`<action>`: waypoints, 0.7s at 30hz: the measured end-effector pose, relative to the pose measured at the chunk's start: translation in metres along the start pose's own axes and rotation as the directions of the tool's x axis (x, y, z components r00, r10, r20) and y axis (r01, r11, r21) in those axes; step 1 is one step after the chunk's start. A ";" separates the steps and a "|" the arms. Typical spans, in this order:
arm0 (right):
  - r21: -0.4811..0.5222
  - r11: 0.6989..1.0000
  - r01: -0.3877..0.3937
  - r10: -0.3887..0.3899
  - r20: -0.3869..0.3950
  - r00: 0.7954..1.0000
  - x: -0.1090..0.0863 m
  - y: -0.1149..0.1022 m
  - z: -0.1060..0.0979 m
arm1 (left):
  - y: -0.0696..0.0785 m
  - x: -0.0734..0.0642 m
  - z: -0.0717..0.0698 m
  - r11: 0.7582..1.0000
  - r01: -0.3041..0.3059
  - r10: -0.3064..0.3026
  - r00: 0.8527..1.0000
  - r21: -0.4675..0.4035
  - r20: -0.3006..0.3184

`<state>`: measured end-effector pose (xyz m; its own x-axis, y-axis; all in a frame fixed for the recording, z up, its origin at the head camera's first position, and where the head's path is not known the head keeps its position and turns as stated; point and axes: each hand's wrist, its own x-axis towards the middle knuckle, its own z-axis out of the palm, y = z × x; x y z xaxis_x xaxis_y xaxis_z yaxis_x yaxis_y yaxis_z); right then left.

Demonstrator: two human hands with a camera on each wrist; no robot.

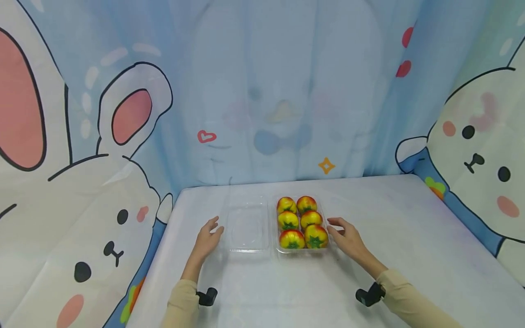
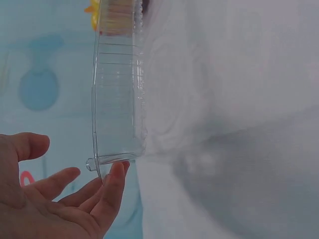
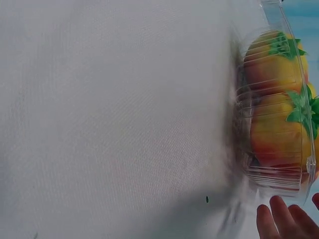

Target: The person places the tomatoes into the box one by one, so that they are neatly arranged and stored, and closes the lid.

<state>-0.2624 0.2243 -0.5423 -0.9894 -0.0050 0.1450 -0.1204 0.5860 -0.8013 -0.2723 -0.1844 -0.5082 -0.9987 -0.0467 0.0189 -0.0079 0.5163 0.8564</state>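
A clear plastic clamshell box (image 1: 279, 249) lies unfolded on the table, its transparent lid (image 1: 248, 251) spread out to the left. Several yellow-red fruits with green leafy tops, like persimmons (image 1: 288, 220), sit in two columns in the right half. My left hand (image 1: 208, 238) is beside the lid's outer edge, fingers loosely bent. In the left wrist view its fingertips (image 2: 117, 172) overlap the lid's corner; whether they touch is hard to tell. Close to the box's right side, my right hand (image 1: 346, 237) has relaxed fingers and holds nothing. Only its fingertips (image 3: 281, 211) show in the right wrist view.
The box stands on a white-covered table (image 1: 287, 291), toward the back. A blue curtain (image 1: 287, 91) with cartoon prints hangs behind and around the table. A small dark speck (image 3: 207, 199) lies on the cloth near the box.
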 end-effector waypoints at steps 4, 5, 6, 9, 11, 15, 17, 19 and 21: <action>0.049 0.999 0.012 -0.013 0.021 1.000 0.000 0.000 0.000 | 0.009 0.000 -0.006 1.000 0.010 -0.010 1.000 -0.001 0.009; 0.055 0.998 0.015 -0.016 0.023 1.000 0.001 0.001 0.000 | 0.011 0.001 -0.007 1.000 0.012 -0.012 1.000 0.000 0.010; 0.066 0.998 0.017 -0.019 0.026 0.999 0.001 0.001 0.000 | 0.013 0.001 -0.008 1.000 0.013 -0.013 1.000 -0.002 0.011; 0.100 0.994 0.032 -0.034 0.026 0.999 0.001 0.002 0.000 | 0.020 0.001 -0.011 1.000 0.011 -0.011 1.000 -0.006 0.009; 0.122 0.992 0.032 -0.035 0.025 0.999 0.002 0.003 0.000 | 0.024 0.001 -0.012 1.000 0.003 -0.003 1.000 -0.003 0.004; 0.158 0.987 0.020 -0.025 0.034 0.999 0.003 0.005 -0.001 | 0.032 -0.001 -0.013 1.000 -0.021 0.021 1.000 -0.002 -0.008; 0.171 0.985 0.010 -0.016 0.037 0.999 0.003 0.005 -0.001 | 0.036 -0.001 -0.013 0.999 -0.035 0.035 0.999 0.001 -0.017; 0.182 0.983 -0.003 -0.005 0.041 0.999 0.004 0.005 -0.001 | 0.040 -0.001 -0.013 0.999 -0.051 0.051 0.998 0.008 -0.026; 0.187 0.982 -0.022 0.014 0.043 0.999 0.004 0.005 0.000 | 0.046 -0.001 -0.013 0.997 -0.070 0.070 0.997 0.017 -0.037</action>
<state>-0.2668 0.2275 -0.5454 -0.9936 -0.0320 0.1087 -0.1119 0.4241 -0.8987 -0.2708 -0.1717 -0.4621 -0.9943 -0.0416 0.0981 0.0610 0.5324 0.8443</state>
